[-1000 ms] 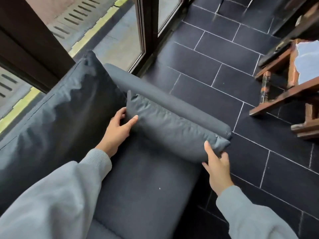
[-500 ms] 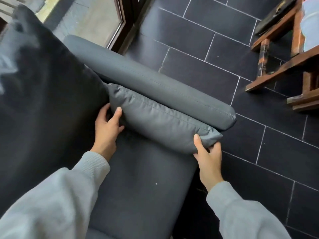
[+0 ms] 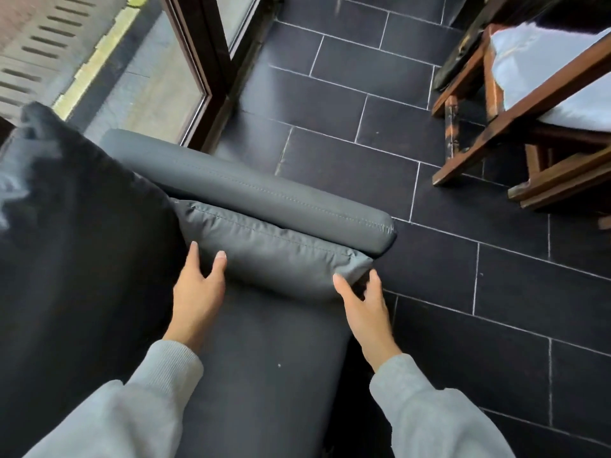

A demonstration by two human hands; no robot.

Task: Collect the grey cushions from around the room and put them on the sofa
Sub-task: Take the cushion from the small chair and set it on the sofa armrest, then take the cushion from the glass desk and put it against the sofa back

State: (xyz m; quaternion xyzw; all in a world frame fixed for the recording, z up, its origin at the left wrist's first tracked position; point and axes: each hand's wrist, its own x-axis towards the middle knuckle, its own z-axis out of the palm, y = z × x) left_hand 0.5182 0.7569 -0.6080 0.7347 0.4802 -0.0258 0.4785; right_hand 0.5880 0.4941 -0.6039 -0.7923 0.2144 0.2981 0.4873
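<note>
Grey cushion (image 3: 274,256), the small one, is lying at the centre of the frame on the sofa (image 3: 264,375) seat, pressed lengthwise against the armrest (image 3: 264,196) just above it. Compared with a moment ago, both hands are loosening: the left hand (image 3: 198,292), which was cupping the cushion's end by the big back cushion (image 3: 82,242), is now resting with fingers spread, only the fingertips touching the fabric. The right hand (image 3: 363,305), which was pinching the near corner, is opening too, thumb and forefinger parted beside that corner and gripping nothing that I can see. To my judgement this cushion is being left in place, so the placing step is finishing and any other cushions in the room are next.
</note>
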